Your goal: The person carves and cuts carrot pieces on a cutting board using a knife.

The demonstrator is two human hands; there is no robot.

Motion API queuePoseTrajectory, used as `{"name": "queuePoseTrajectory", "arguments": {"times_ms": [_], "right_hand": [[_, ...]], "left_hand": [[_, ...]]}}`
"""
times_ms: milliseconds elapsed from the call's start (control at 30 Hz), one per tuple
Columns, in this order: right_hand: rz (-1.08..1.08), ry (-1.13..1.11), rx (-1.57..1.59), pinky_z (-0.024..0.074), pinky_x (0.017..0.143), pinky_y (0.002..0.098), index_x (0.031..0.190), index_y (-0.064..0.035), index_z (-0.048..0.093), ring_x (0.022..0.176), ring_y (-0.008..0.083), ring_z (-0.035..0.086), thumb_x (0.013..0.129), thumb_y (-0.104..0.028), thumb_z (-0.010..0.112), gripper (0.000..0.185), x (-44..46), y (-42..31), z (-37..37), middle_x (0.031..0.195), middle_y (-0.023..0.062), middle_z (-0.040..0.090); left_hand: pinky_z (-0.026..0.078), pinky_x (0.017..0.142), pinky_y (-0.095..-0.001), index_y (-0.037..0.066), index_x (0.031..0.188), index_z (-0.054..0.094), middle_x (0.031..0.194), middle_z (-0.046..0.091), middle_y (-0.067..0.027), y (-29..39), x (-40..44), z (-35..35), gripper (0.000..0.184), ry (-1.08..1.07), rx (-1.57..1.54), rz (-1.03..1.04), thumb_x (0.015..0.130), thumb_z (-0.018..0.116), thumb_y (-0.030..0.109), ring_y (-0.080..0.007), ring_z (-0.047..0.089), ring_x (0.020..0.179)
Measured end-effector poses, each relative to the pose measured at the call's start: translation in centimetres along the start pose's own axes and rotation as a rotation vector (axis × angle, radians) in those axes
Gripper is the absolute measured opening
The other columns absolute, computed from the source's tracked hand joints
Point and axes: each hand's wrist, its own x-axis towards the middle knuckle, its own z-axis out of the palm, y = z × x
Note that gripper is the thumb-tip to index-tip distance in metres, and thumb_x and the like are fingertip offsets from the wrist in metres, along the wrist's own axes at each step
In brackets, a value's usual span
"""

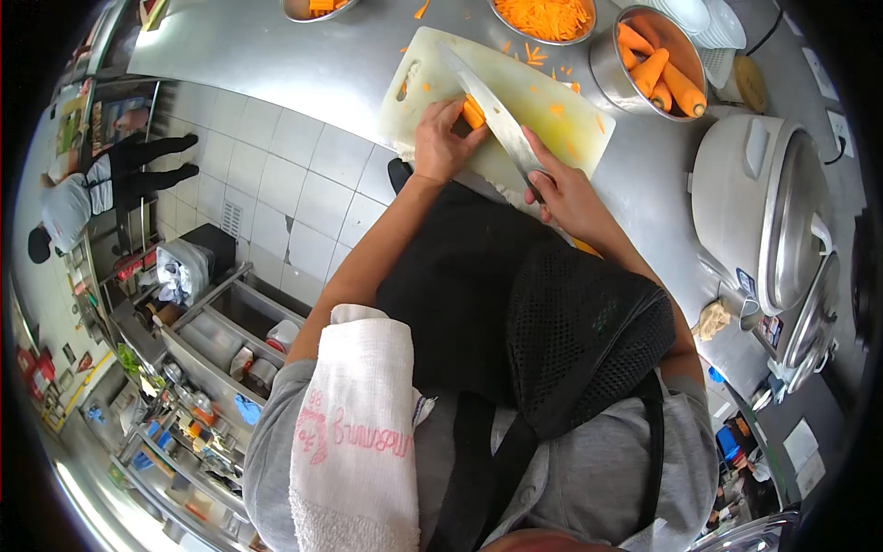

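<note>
My left hand point(443, 140) pinches a block of carrot point(473, 112) on the white cutting board point(575, 115). In my right hand point(568, 191) is a large kitchen knife point(492, 115), its handle mostly hidden by my fingers. The broad blade slants across the board, right beside the carrot block, its tip pointing to the far edge. Whether the edge touches the carrot I cannot tell. Small orange scraps lie scattered over the board, which has a yellowish stain near its right side.
Behind the board stand a bowl of shredded carrot point(544, 17) and a steel pot of whole peeled carrots point(655, 69). A smaller bowl point(317, 9) holds carrot pieces. A big rice cooker point(759, 207) is at the right. Another person point(87, 189) stands away at the left.
</note>
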Motion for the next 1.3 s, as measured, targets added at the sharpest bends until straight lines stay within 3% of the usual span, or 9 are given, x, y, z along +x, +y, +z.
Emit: {"name": "queuePoseTrajectory", "arguments": {"times_ms": [100,167,300,367,533,800,867,1100,1300], "right_hand": [[-0.021,0.029,0.17,0.0525,0.062,0.0295,0.169,-0.0242,0.025,0.06,0.0117,0.054,0.109,-0.012,0.047,0.064,-0.6,-1.2,-1.0,0.083,0.0061,0.064],[-0.077,0.215,0.264,0.0516,0.061,0.028,0.168,-0.0209,0.027,0.059,0.0107,0.054,0.11,-0.013,0.049,0.063,-1.2,-1.6,-1.6,0.083,0.0061,0.066],[0.002,0.324,0.196,0.0512,0.06,0.0274,0.164,-0.0137,0.036,0.059,0.0097,0.054,0.109,-0.012,0.052,0.058,-1.3,0.5,-2.5,0.08,0.0049,0.067],[0.029,0.312,0.228,0.0507,0.059,0.0275,0.163,-0.0128,0.037,0.058,0.0098,0.054,0.109,-0.012,0.052,0.056,-1.7,1.7,-2.1,0.08,0.0046,0.067],[0.105,0.283,0.326,0.0502,0.061,0.029,0.161,-0.0116,0.042,0.063,0.011,0.057,0.108,-0.013,0.055,0.054,-2.4,4.2,0.3,0.081,0.005,0.068],[0.091,0.272,0.151,0.0563,0.072,0.0361,0.159,-0.0154,0.045,0.069,0.0239,0.069,0.107,-0.015,0.057,0.054,-2.7,6.5,1.4,0.086,0.0116,0.074],[-0.168,0.411,0.0,0.0581,0.078,0.04,0.154,-0.0157,0.051,0.078,0.0315,0.075,0.106,-0.015,0.059,0.049,-2.6,7.9,2.0,0.087,0.0159,0.076],[-0.115,0.502,0.004,0.0589,0.079,0.0445,0.149,-0.017,0.057,0.081,0.0369,0.076,0.105,-0.018,0.062,0.045,-3.3,7.1,2.1,0.086,0.019,0.075],[-0.194,0.63,-0.26,0.0589,0.077,0.0489,0.148,-0.0225,0.057,0.086,0.0406,0.074,0.106,-0.023,0.061,0.042,-3.5,8.3,2.4,0.096,0.0218,0.074]], "left_hand": [[0.056,0.09,-0.042,0.0,0.116,0.073,0.11,0.073,-0.0158,0.8,0.2,-0.5,0.049,-0.012,-0.031,-0.076,0.076,0.091,0.024,-0.0347,0.067,0.102],[0.057,0.088,-0.0417,0.0,0.116,0.073,0.11,0.072,-0.0158,0.7,0.2,-0.6,0.049,-0.014,-0.017,-0.033,0.078,0.091,0.026,-0.0337,0.068,0.101],[0.057,0.088,-0.0384,0.0,0.118,0.073,0.109,0.071,-0.0161,0.4,1.2,-1.5,0.051,-0.071,-0.07,0.03,0.078,0.091,0.027,-0.0329,0.067,0.096],[0.055,0.09,-0.0359,-0.004,0.126,0.068,0.108,0.071,-0.0144,1.5,2.2,-3.2,0.051,-0.284,-0.213,-0.121,0.088,0.086,0.026,-0.0256,0.069,0.096],[0.054,0.091,-0.0328,-0.008,0.136,0.062,0.108,0.069,-0.0086,0.3,2.6,-3.7,0.057,-0.382,-0.564,-0.292,0.096,0.081,0.028,-0.0165,0.065,0.1],[0.053,0.093,-0.0313,-0.007,0.134,0.064,0.108,0.07,-0.0076,0.1,4.8,-4.8,0.057,-0.584,-0.583,-0.426,0.096,0.081,0.031,-0.0135,0.065,0.1],[0.053,0.094,-0.0312,-0.005,0.133,0.065,0.11,0.072,-0.0075,-0.1,5.2,-4.6,0.056,-0.578,-0.629,-0.478,0.095,0.082,0.031,-0.0135,0.066,0.101],[0.053,0.097,-0.0311,-0.003,0.136,0.064,0.113,0.074,-0.0072,-0.5,5.9,-4.1,0.054,-0.573,-0.758,-0.507,0.095,0.082,0.027,-0.0141,0.068,0.103],[0.054,0.095,-0.0313,-0.002,0.136,0.064,0.111,0.074,-0.0068,-0.5,6.2,-3.7,0.051,-0.572,-0.715,-0.44,0.096,0.081,0.024,-0.0135,0.068,0.101]]}}
